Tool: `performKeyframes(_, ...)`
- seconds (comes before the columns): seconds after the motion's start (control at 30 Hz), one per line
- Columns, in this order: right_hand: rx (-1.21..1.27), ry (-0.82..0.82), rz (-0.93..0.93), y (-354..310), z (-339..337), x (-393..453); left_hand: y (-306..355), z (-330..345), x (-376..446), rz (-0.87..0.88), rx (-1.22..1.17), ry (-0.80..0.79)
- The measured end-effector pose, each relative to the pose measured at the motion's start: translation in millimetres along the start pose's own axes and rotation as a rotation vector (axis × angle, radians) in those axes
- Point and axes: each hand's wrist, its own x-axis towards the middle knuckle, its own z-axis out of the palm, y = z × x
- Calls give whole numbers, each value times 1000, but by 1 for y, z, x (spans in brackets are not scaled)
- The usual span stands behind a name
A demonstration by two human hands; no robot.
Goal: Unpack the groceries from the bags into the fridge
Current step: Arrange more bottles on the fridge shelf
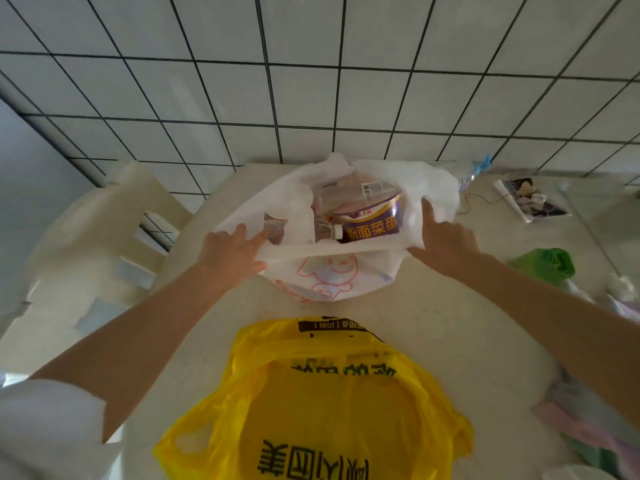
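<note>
A white plastic bag (346, 275) with a red cartoon print stands open on the round table (450, 323). My left hand (228, 252) grips the bag's left rim and my right hand (445, 237) grips its right rim, stretching the mouth wide. Inside lie a purple noodle cup (375, 221), a small bottle with a white cap (337, 232) and clear packaging (341, 195). A yellow plastic bag (329, 403) with black lettering sits nearer to me on the table.
A pale chair (86, 244) stands left of the table. At the table's right are a green bag (547, 265), a printed packet (533, 199) and other soft bags (588, 427). The floor is grey tile.
</note>
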Motion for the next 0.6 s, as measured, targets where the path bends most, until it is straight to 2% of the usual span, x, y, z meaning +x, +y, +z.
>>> performKeyframes(0.17, 418, -213, 204, 5, 49, -29, 5, 26, -15, -24, -244, 137)
performKeyframes(0.23, 569, -350, 176, 2, 65, -40, 9, 36, -26, -36, -364, 107)
performKeyframes(0.3, 539, -402, 81, 1, 68, -49, 14, 46, -37, -43, -438, 17)
performKeyframes(0.33, 482, -357, 41, -1, 67, -52, 16, 49, -40, -44, -449, -14)
performKeyframes(0.4, 390, -198, 16, -5, 53, -55, 15, 44, -41, -85, -458, 24)
performKeyframes(0.47, 351, -35, -7, -12, 35, -56, 14, 27, -36, -143, -436, 191)
performKeyframes(0.53, 301, 127, -88, -22, 20, -55, 17, 10, -29, -139, -294, 407)
performKeyframes(0.6, 261, 258, -183, -29, 11, -49, 24, -1, -18, -1, -168, 532)
